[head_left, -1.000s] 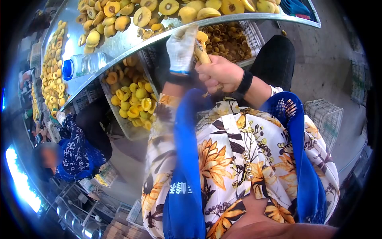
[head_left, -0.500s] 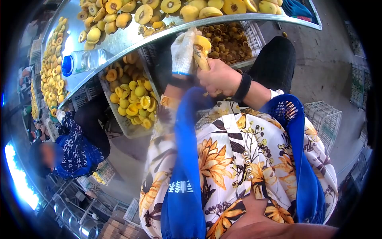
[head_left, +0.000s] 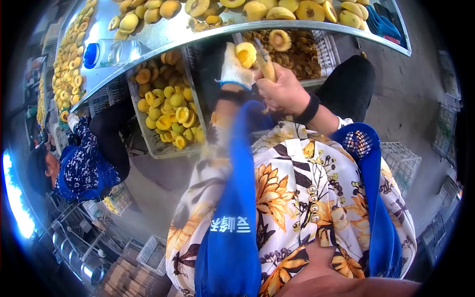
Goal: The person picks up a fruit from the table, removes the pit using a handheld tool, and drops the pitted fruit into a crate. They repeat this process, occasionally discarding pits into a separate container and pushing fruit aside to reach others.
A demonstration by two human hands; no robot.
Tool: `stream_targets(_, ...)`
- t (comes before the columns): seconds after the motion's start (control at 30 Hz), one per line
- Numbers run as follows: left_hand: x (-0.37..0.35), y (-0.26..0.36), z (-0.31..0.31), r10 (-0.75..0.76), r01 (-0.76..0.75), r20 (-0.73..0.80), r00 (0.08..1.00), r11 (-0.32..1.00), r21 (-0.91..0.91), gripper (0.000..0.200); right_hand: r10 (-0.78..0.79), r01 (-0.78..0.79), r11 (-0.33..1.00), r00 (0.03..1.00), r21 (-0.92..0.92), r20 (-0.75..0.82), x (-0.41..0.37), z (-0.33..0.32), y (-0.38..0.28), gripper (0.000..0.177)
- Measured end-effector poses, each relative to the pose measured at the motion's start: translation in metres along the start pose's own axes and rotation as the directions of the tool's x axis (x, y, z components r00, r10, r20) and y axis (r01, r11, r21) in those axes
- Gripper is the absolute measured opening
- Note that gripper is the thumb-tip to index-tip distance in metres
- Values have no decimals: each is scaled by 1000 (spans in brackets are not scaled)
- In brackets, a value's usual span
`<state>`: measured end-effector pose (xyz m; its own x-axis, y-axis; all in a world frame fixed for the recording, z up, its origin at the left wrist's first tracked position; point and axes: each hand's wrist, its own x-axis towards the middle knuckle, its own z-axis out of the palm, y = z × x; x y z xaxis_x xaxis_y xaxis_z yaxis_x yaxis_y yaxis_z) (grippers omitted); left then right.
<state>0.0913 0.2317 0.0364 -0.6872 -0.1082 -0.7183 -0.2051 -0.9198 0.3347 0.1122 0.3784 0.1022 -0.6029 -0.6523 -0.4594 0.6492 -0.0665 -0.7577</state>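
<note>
My left hand, in a white knitted glove, holds a yellow peach half with its hollow facing up. Bare, my right hand is wrapped round the wooden handle of a small pitting knife. The knife's metal end points up, just right of the peach half. Past its tip, a brownish cut peach piece shows over a crate of brown scraps. Left of my gloved hand stands a crate of yellow peach halves.
A metal table with a raised rim bears many peaches, a blue-capped water bottle and a blue cloth. At the left another person sits at the same table. A white crate stands on the floor at the right.
The knife has come away from the peach half and now stands beside it. The half's hollow has turned into view, and a cut piece now shows over the scrap crate.
</note>
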Motion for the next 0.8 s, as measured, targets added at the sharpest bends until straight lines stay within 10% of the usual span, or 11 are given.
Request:
stream_targets(0.1, -15, 20, 5, 69, -61, -103, 992, 995, 78, 61, 70, -79, 991, 994, -110, -82, 11, -16, -4, 13)
stream_targets(0.3, -48, 76, -63, 281, -312, 186, 941, 935, 167, 62, 118, -161, 934, 982, -319, -148, 22, -45, -2, 14)
stream_targets(0.33, -64, 87, -74, 413, -395, -14, 911, 880, 265, 56, 110, -160, 922, 982, -354, -156, 23, -51, -1, 14)
stream_targets(0.4, -85, 105, -92, 785, -422, -181, 592, 494, 761, 35, 107, -173, 902, 977, -395, -184, 20, -55, -4, 15)
stream_targets(0.43, -83, 127, -120, 862, -201, 53, 505, 57, 978, 37, 110, -172, 913, 977, -371, -181, 20, -54, -3, 15)
stream_targets(0.5, -81, 149, -101, 892, -24, 281, 354, -292, 956, 42, 124, -176, 927, 977, -331, -172, 22, -50, 1, 16)
stream_targets(0.63, -26, 167, 6, 705, -57, 570, 421, -607, 793, 55, 54, -106, 876, 991, -471, -123, 25, -37, 5, 22)
stream_targets(0.8, 102, 171, 70, 466, 65, 433, 771, -735, 675, 69, -7, -100, 860, 978, -501, -206, 0, -26, -29, 27)
